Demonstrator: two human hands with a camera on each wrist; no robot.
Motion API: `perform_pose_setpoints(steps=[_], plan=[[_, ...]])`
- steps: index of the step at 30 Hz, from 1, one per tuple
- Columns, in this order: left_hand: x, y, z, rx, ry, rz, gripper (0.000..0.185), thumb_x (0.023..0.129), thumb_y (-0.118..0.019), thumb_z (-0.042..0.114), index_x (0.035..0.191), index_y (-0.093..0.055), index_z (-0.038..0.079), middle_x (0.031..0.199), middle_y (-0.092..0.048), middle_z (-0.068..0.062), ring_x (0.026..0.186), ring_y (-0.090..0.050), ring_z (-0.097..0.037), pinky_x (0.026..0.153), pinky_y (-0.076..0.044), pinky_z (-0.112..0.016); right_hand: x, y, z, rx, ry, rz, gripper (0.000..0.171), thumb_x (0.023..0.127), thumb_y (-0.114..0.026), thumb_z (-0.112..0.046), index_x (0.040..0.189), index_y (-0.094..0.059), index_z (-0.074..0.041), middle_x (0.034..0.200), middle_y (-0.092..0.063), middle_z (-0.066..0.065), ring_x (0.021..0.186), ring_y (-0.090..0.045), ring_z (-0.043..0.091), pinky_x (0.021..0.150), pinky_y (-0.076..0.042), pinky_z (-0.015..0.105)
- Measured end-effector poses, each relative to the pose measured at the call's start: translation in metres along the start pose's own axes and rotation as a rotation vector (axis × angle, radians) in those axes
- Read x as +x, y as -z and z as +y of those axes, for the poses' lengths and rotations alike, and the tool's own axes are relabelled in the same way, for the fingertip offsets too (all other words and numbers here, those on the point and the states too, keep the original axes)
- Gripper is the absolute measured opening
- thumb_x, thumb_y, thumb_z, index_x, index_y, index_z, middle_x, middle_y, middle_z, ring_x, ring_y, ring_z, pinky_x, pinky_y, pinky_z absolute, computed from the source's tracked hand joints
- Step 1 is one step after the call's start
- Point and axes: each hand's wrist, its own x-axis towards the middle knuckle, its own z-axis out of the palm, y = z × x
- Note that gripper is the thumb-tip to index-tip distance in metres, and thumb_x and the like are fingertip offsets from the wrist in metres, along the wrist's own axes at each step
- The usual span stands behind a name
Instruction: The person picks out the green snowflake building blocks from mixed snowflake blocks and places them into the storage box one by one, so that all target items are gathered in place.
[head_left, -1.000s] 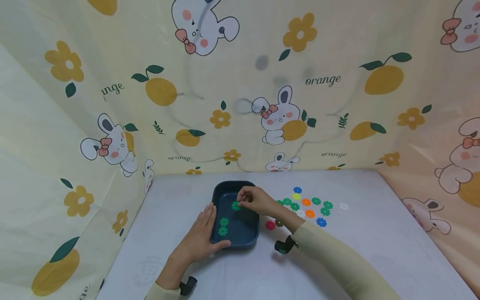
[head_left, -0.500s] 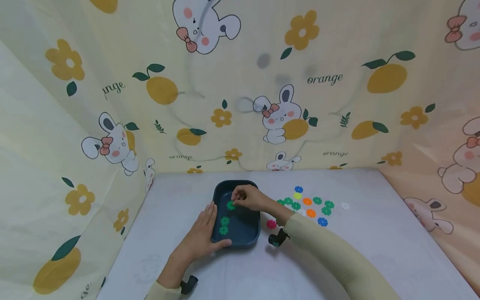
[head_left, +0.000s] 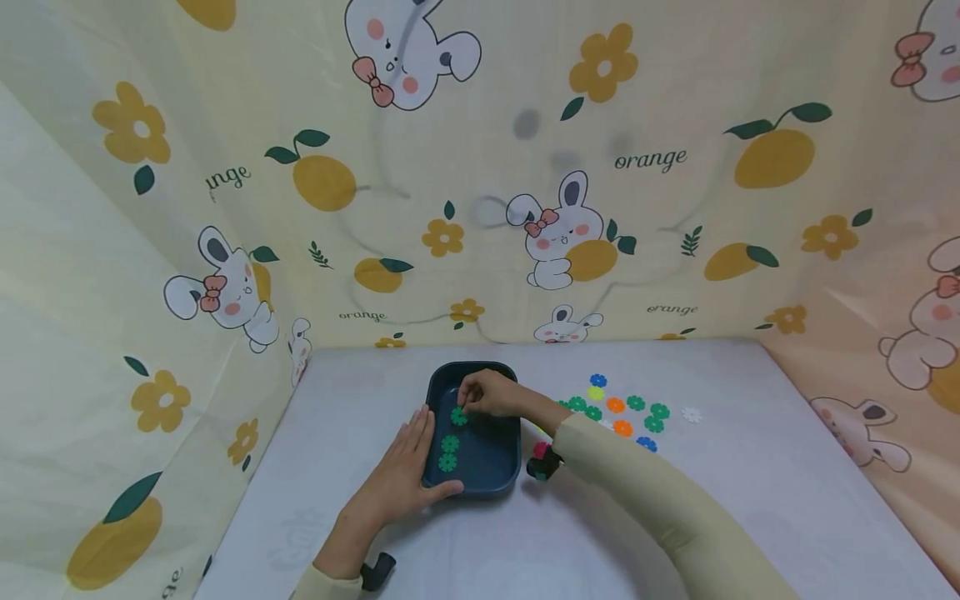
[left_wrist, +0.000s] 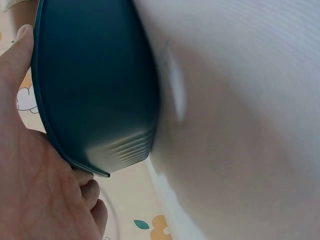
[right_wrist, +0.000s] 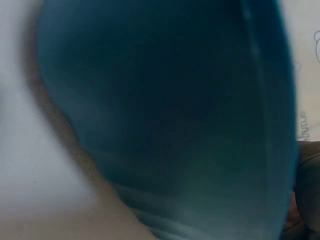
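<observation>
On my bench (head_left: 360,408), my right grip (head_left: 491,393) pinches a green flower (head_left: 458,417); my left grip (head_left: 397,477), straight-fingered, lines the tray (head_left: 518,454) edge.

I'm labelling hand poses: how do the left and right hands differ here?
The left hand has straight fingers; the right hand has bent ones. The left hand touches the tray; the right hand is over its inside, pinching a green flower piece. Both are bare.

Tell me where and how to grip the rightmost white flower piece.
Probably best to pinch the white flower piece by opposite outer edges, coming from above and its right: it lies flat, and the nearest green pieces sit to its left.
</observation>
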Motion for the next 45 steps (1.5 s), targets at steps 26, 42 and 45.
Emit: perform_pose_setpoints(steps=[26, 42, 45], plan=[[0.001, 0.002, 0.003, 0.030, 0.004, -0.004, 0.123, 0.092, -0.065, 0.079, 0.173, -0.007, 0.005, 0.181, 0.001, -0.010, 0.168, 0.000, -0.025, 0.135, -0.010, -0.049, 0.013, -0.017, 0.003, -0.073, -0.026, -0.048, 0.008, 0.098, -0.078, -0.003, 0.100, -0.074, -0.011, 0.091, -0.072, -0.003, 0.081, -0.066, 0.008, 0.073, -0.056, 0.023], [0.001, 0.000, 0.000, 0.020, 0.003, -0.006, 0.124, 0.092, -0.063, 0.081, 0.173, -0.005, 0.007, 0.181, 0.002, -0.008, 0.168, 0.001, -0.024, 0.135, -0.010, -0.050, 0.016, -0.018, 0.005, -0.078, -0.015, -0.039, 0.009, 0.097, -0.080, -0.006, 0.098, -0.074, -0.013, 0.092, -0.071, -0.004, 0.082, -0.065, 0.009, 0.075, -0.057, 0.025], [0.001, 0.001, 0.000, 0.019, 0.000, -0.004, 0.124, 0.092, -0.064, 0.080, 0.173, -0.006, 0.007, 0.181, 0.002, -0.009, 0.168, 0.000, -0.024, 0.135, -0.010, -0.050, 0.016, -0.017, 0.004, -0.081, -0.007, -0.029, 0.009, 0.096, -0.081, -0.008, 0.099, -0.074, -0.013, 0.093, -0.071, -0.004, 0.083, -0.065, 0.008, 0.076, -0.057, 0.025]])
